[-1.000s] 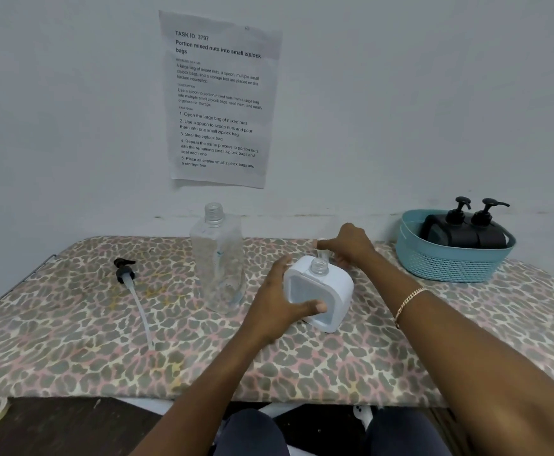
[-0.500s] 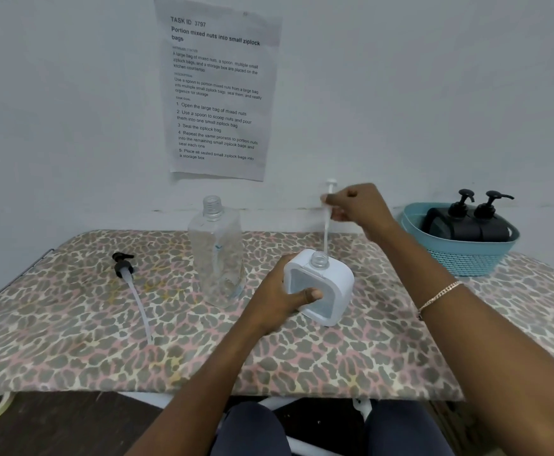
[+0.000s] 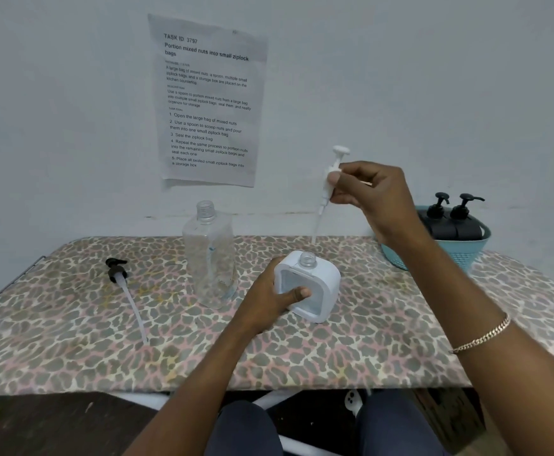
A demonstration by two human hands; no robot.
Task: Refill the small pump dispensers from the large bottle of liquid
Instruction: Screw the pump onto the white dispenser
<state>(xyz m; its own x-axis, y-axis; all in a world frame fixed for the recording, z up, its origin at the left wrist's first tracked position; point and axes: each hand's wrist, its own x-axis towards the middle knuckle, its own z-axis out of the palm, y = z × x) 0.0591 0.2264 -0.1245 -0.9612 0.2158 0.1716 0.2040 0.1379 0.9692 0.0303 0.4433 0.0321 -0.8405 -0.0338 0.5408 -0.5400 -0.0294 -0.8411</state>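
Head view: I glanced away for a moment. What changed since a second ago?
The right hand, pinching the white plastic pump, lifted it out of the small white square dispenser; its tube hangs clear above it. The left hand still grips the dispenser; the tall clear plastic bottle and black pump stayed put.

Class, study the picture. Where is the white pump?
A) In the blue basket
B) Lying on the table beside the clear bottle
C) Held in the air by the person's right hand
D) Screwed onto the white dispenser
C: the right hand pinches the white pump above the table, while the white dispenser, gripped by the left hand, stands with its neck open.
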